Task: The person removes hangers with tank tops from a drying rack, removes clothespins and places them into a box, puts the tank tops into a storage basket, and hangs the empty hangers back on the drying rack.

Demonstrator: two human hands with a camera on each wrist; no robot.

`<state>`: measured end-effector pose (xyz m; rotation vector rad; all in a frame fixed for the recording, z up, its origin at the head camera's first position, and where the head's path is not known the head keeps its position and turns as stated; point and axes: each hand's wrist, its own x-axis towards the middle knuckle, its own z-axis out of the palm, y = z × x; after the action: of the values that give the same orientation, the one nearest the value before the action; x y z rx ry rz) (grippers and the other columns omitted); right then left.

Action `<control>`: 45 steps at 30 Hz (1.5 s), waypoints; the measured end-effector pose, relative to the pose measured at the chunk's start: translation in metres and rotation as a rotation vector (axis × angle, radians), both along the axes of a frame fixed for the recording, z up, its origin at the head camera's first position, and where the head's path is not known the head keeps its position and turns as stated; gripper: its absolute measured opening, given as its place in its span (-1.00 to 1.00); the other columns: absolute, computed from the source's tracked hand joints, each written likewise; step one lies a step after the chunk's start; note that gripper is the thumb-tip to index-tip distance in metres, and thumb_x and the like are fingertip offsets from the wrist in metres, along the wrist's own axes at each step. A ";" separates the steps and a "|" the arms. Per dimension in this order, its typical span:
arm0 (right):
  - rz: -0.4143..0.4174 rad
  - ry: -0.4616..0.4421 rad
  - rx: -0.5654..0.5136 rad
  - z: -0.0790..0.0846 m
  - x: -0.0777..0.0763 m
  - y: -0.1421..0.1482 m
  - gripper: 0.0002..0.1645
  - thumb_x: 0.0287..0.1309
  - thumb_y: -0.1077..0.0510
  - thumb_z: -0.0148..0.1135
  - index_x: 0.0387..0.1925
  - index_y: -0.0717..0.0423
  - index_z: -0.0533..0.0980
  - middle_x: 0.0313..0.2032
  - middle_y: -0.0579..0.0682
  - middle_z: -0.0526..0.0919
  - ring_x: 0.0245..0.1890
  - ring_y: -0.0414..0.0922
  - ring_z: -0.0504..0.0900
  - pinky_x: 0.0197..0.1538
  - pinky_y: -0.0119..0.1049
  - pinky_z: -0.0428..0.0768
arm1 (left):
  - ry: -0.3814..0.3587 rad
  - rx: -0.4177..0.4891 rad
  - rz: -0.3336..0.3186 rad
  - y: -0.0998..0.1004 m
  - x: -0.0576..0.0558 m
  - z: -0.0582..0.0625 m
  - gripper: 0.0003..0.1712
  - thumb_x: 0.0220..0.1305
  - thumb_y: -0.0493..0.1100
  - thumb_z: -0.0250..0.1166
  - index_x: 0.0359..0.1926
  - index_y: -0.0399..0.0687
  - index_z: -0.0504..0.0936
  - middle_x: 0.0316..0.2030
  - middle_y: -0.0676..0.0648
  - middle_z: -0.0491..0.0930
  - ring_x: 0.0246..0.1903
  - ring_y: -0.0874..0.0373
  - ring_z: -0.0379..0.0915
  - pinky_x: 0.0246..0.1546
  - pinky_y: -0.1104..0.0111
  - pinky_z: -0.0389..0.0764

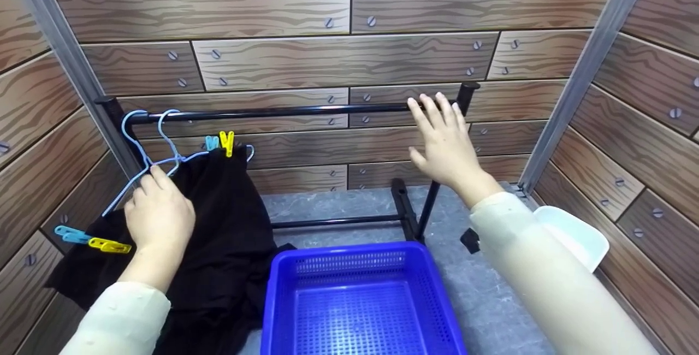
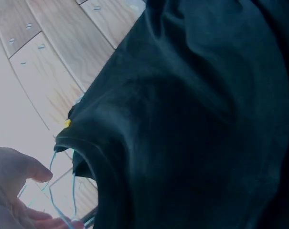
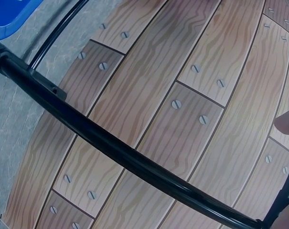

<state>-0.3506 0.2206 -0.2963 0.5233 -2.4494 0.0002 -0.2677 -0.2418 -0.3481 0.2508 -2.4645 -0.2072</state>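
Observation:
A black garment (image 1: pixel 229 207) hangs at the left end of the black clothes rack rod (image 1: pixel 284 111). Two light-blue hangers (image 1: pixel 168 139) are hooked over that rod. A yellow peg (image 1: pixel 226 145) and a blue peg (image 1: pixel 212 143) sit at the garment's upper edge; another blue peg (image 1: pixel 72 234) and yellow peg (image 1: pixel 109 246) are lower left. My left hand (image 1: pixel 159 210) is at the hangers' necks, the wires passing between separated thumb (image 2: pixel 37 169) and fingers. My right hand (image 1: pixel 445 150), fingers spread, is over the rod's right end; contact cannot be told.
A blue perforated basket (image 1: pixel 349 251) stands on the grey floor in front of the rack. A pale shallow tub (image 1: pixel 573 235) is by the right wall, partly behind my right sleeve. Wood-patterned panels (image 1: pixel 338 60) enclose the space on three sides.

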 end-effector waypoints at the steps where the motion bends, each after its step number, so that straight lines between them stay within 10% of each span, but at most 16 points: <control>1: 0.002 -0.001 -0.001 0.000 0.000 0.000 0.08 0.00 -0.10 0.21 0.43 -0.11 -0.20 0.39 0.06 -0.06 0.40 0.08 -0.23 0.34 0.03 -0.30 | -0.039 -0.005 0.004 -0.001 0.000 -0.001 -0.27 0.06 -0.24 0.08 0.22 -0.56 0.09 -0.07 -0.52 0.32 -0.17 -0.43 0.32 -0.22 -0.16 0.34; 16: -0.007 0.003 0.017 0.000 0.000 0.000 0.09 0.00 -0.12 0.19 0.43 -0.10 -0.21 0.39 0.07 -0.08 0.39 0.09 -0.24 0.33 0.08 -0.23 | -0.279 0.080 0.029 -0.024 0.003 -0.005 -0.81 0.30 -0.37 -0.27 -0.18 -0.34 0.26 -0.34 -0.48 0.48 -0.43 -0.43 0.45 -0.67 -0.08 0.34; 29: -0.018 -0.014 0.018 0.000 0.001 -0.002 0.10 0.01 -0.13 0.19 0.43 -0.08 -0.23 0.39 0.08 -0.10 0.40 0.10 -0.28 0.33 0.06 -0.28 | -0.060 -0.067 0.059 -0.018 0.014 -0.012 -0.71 0.37 -0.22 -0.14 -0.38 -0.40 0.33 -0.43 -0.48 0.44 -0.45 -0.40 0.41 -0.56 -0.11 0.33; 39: -0.016 0.005 0.026 -0.002 -0.002 -0.001 0.13 -0.01 -0.13 0.20 0.43 -0.08 -0.25 0.39 0.09 -0.12 0.39 0.11 -0.31 0.33 0.01 -0.38 | -0.482 0.049 0.088 -0.029 0.029 0.017 -0.58 0.34 -0.22 -0.19 -0.25 -0.51 0.49 -0.33 -0.50 0.51 -0.41 -0.37 0.48 -0.67 -0.01 0.32; 45: -0.020 0.015 0.025 -0.004 -0.002 -0.002 0.13 -0.01 -0.13 0.21 0.43 -0.09 -0.26 0.39 0.09 -0.13 0.39 0.11 -0.30 0.33 0.07 -0.29 | -0.481 0.040 0.043 -0.042 0.030 0.019 -0.58 0.33 -0.16 -0.14 -0.25 -0.46 0.52 -0.31 -0.52 0.50 -0.37 -0.43 0.45 -0.60 -0.09 0.35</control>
<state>-0.3524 0.2185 -0.3001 0.5074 -2.4430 -0.0424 -0.2377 -0.2834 -0.3294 0.4099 -2.9289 -0.1949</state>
